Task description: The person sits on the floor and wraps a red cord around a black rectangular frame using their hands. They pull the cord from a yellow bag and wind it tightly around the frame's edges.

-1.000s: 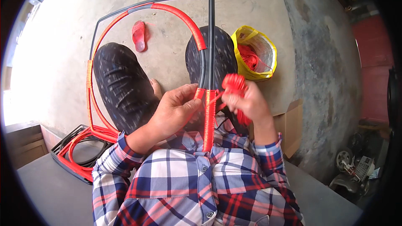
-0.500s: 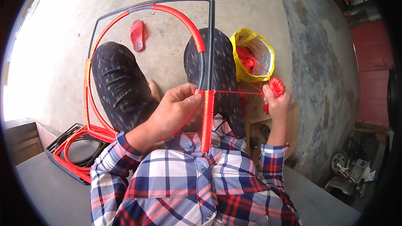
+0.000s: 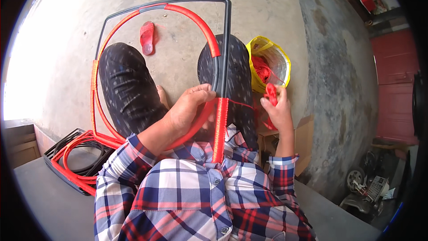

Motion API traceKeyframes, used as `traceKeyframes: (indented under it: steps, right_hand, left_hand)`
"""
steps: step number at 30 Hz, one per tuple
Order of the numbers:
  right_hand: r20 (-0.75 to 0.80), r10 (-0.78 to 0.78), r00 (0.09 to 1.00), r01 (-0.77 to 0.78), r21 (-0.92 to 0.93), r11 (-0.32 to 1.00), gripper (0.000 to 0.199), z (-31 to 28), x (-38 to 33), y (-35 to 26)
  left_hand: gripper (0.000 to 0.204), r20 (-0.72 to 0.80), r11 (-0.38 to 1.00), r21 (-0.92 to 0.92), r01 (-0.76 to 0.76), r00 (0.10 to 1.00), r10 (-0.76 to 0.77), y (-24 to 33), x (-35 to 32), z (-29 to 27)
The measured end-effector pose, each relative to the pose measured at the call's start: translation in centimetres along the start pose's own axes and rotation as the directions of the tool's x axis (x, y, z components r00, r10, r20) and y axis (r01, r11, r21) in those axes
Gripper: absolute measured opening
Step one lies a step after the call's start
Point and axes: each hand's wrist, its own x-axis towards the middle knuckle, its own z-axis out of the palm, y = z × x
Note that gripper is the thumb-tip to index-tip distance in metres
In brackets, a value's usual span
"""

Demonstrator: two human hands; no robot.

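Observation:
A dark square frame (image 3: 228, 31) with a round ring (image 3: 196, 17) inside it leans on my lap. Red cord is wound over much of the ring and over the lower part of the frame's right bar (image 3: 220, 125). My left hand (image 3: 187, 109) grips the ring between thumb and fingers, just where it meets that bar. Out to the right, my right hand (image 3: 278, 111) is closed round a bundle of red cord (image 3: 270, 93). From the bundle a strand (image 3: 240, 104) runs slackly to the top of the wrapped part of the bar.
A yellow-rimmed bag (image 3: 287, 69) with red cord inside stands beyond my right hand, above a cardboard box (image 3: 304, 140). More frames with red-wound rings (image 3: 73, 156) lie on the grey bench at left. A red slipper (image 3: 147, 38) rests on the concrete floor.
My right hand has come in toward the frame with the cord bundle, and the taut strand has gone slack. My left hand has shifted slightly upward along the ring.

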Motion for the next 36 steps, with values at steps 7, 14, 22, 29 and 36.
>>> traceKeyframes:
  steps: [7, 14, 22, 29, 36]
  right_hand:
    - [0.169, -0.555, 0.814, 0.564, -0.007, 0.825, 0.028, 2.0, 4.7, -14.5]
    - [-0.111, -0.560, 0.821, 0.546, -0.131, 0.827, 0.044, 4.7, 4.9, -12.7]
    - [0.181, -0.484, 0.856, 0.501, -0.059, 0.864, 0.032, 4.8, 1.3, -12.2]
    - [0.141, -0.192, 0.971, 0.098, 0.499, 0.861, 0.018, 1.8, 1.3, -9.5]
    - [0.043, -0.221, 0.974, 0.042, 0.930, 0.365, 0.025, -8.6, -1.4, -5.1]
  left_hand:
    - [0.045, -0.301, 0.932, -0.024, -0.360, 0.892, 0.337, -1.8, -0.2, 1.0]
    - [0.020, -0.285, 0.971, -0.074, -0.229, 0.937, 0.200, -1.6, 0.0, 0.1]
    - [0.035, -0.096, 0.963, -0.265, 0.040, 0.993, -0.068, -1.2, 0.8, -0.2]
    - [0.019, -0.096, 0.924, -0.378, 0.054, 0.991, -0.097, 0.2, -0.8, 1.2]
    - [0.004, -0.040, 0.958, -0.285, 0.023, 0.999, -0.036, -1.1, 0.5, -0.4]
